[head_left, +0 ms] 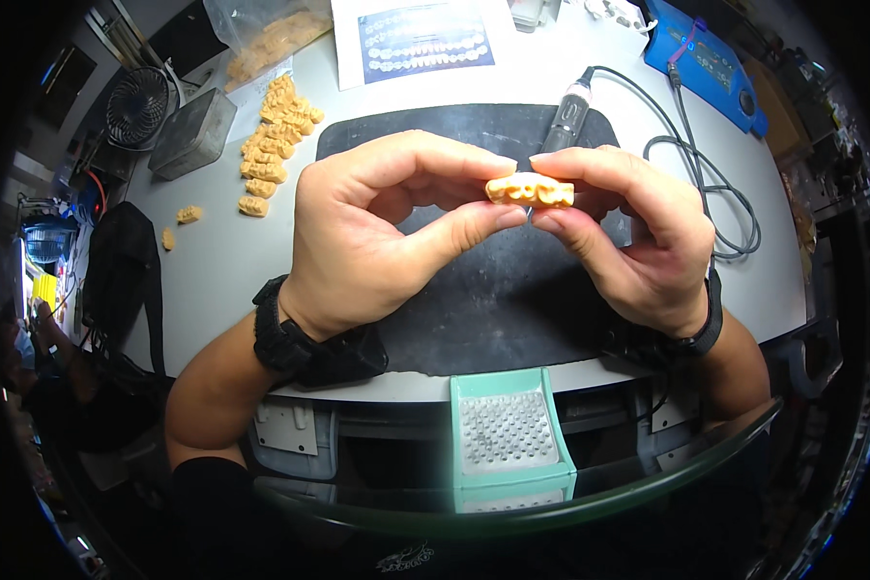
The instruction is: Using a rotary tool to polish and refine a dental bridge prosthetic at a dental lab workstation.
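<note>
A small yellow plaster dental model (pixel 530 191) with a row of teeth is held up over the black mat (pixel 454 319). My left hand (pixel 367 227) pinches its left end between thumb and forefinger. On the right end, the thumb and forefinger of my right hand (pixel 652 227) close in the same way. Behind my right fingertips lies a dark rotary handpiece (pixel 567 118), with a thin tip partly hidden by the model and fingers. To the left of the mat, several similar dental models (pixel 271 145) stand in a line.
Two small yellow pieces (pixel 189 214) lie farther left, near a metal box (pixel 193 133) and a fan (pixel 137 104). A bag of models (pixel 275 43) and a printed teeth sheet (pixel 348 43) are at the back. A cable (pixel 681 116) runs to a blue control unit (pixel 710 72). A green-rimmed tray (pixel 456 425) juts out in front.
</note>
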### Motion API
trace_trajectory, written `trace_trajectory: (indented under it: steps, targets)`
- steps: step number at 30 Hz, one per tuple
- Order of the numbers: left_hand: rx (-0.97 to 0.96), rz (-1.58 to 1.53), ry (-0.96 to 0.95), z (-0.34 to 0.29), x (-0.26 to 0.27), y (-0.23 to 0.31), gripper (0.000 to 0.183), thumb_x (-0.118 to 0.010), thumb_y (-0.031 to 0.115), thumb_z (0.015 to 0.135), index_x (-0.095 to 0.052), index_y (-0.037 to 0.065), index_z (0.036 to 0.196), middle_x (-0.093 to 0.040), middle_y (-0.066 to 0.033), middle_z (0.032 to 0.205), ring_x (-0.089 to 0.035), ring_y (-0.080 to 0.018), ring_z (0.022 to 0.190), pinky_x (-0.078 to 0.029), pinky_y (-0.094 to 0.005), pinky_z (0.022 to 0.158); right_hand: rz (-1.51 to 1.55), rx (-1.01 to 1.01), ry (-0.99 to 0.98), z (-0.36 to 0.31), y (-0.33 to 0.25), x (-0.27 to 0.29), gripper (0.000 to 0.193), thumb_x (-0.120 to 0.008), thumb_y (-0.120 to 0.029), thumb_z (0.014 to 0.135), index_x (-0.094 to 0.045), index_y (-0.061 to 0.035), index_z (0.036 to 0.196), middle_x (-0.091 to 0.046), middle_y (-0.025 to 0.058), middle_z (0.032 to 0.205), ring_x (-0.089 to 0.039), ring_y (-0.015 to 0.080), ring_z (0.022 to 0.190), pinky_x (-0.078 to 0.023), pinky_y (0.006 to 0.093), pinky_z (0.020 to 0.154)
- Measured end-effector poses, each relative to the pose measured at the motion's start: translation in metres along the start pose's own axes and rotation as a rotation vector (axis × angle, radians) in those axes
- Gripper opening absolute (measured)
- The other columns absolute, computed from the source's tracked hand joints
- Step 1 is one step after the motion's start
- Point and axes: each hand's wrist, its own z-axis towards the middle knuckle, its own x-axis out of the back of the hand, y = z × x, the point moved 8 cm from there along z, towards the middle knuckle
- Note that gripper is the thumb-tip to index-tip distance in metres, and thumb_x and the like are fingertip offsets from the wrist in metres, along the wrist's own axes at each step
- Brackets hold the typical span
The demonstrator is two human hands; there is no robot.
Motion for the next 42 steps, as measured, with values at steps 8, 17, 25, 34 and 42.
trace_trajectory:
  steps: [8,17,25,34,42]
  targets:
    - [0.063,0.169,-0.065,0.001,-0.001,0.005,0.027,-0.080,0.005,0.084,-0.071,-0.001,0.109,-0.073,-0.0112,0.102,-0.071,-0.0154,0.092,-0.058,-0.0256,0.080,-0.021,-0.058,-0.013,-0.003,0.000,-0.002,0.027,-0.072,0.006,0.086,-0.067,0.0059,0.112,-0.071,0.0120,0.094,-0.067,0.0112,0.071,-0.051,0.0213,0.062]
    - [0.086,1.173,0.319,-0.036,0.147,0.071,0.018,-0.076,0.014,0.088,-0.075,0.001,0.101,-0.076,-0.0092,0.092,-0.071,-0.0127,0.080,-0.055,-0.0246,0.070,0.062,-0.193,0.057,-0.010,0.009,-0.006,0.028,-0.071,0.005,0.088,-0.065,0.0049,0.116,-0.068,0.0079,0.093,-0.063,0.0097,0.075,-0.050,0.0211,0.069]
    - [0.599,1.400,0.559,-0.138,0.270,0.054,0.033,-0.076,0.014,0.083,-0.068,-0.005,0.110,-0.072,-0.0239,0.099,-0.073,-0.0333,0.090,-0.057,-0.0388,0.081,0.062,-0.131,0.020,-0.012,0.004,-0.009,0.030,-0.072,0.006,0.086,-0.066,0.0035,0.115,-0.068,0.0069,0.092,-0.062,0.0082,0.072,-0.048,0.0207,0.067]
    - [0.783,1.581,0.438,-0.130,0.274,0.028,0.047,-0.080,0.019,0.078,-0.067,-0.005,0.117,-0.070,-0.0268,0.109,-0.068,-0.0407,0.103,-0.054,-0.0432,0.091,0.020,-0.074,0.021,-0.009,-0.004,-0.007,0.029,-0.073,0.004,0.086,-0.067,0.0022,0.114,-0.068,0.0072,0.092,-0.061,0.0083,0.066,-0.048,0.0214,0.061]
    - [0.758,1.587,0.372,-0.127,0.264,0.029,0.025,-0.065,-0.002,0.080,-0.070,-0.004,0.105,-0.069,-0.0288,0.098,-0.068,-0.0434,0.096,-0.055,-0.0475,0.086,0.006,0.015,0.024,-0.006,-0.023,-0.008,0.029,-0.073,0.006,0.085,-0.066,0.0013,0.113,-0.066,0.0071,0.088,-0.059,0.0083,0.063,-0.047,0.0216,0.059]
